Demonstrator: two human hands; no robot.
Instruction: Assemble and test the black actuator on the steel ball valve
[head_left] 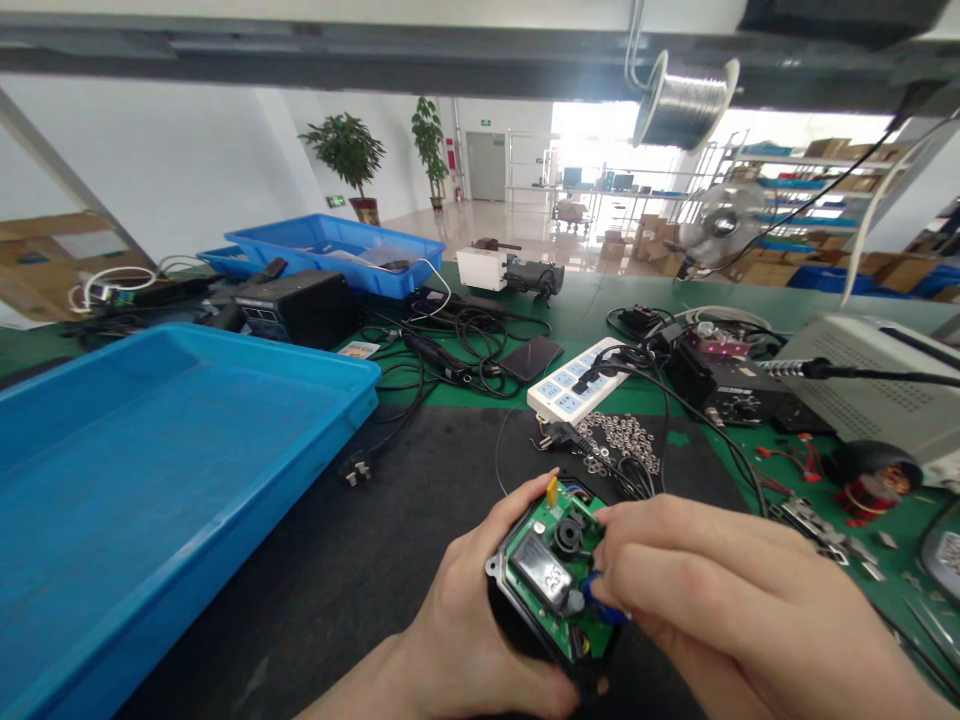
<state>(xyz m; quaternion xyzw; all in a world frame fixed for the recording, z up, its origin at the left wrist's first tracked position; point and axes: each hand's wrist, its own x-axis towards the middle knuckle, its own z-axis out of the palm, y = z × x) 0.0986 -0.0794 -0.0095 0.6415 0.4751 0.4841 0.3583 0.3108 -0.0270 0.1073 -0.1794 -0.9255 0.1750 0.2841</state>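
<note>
My left hand [465, 610] is wrapped around a black housing [517, 620] from the left and below. Inside the housing sits a green circuit board [531, 535], tilted toward me. It bears a silver metal can [538, 568], a round black part [570, 535], a yellow part [553, 492] and a blue part [604, 598]. The closed fingers of my right hand [697, 570] meet the board's right side, close to the blue part. Whatever lies between those fingertips is hidden.
A large blue tray [187, 345] fills the left side of the black mat. Beyond the board lie a white power strip [577, 380], many small metal nuts [622, 440] and a loose plug [358, 472]. Cables, red wires [810, 458] and a black station [727, 385] crowd the right.
</note>
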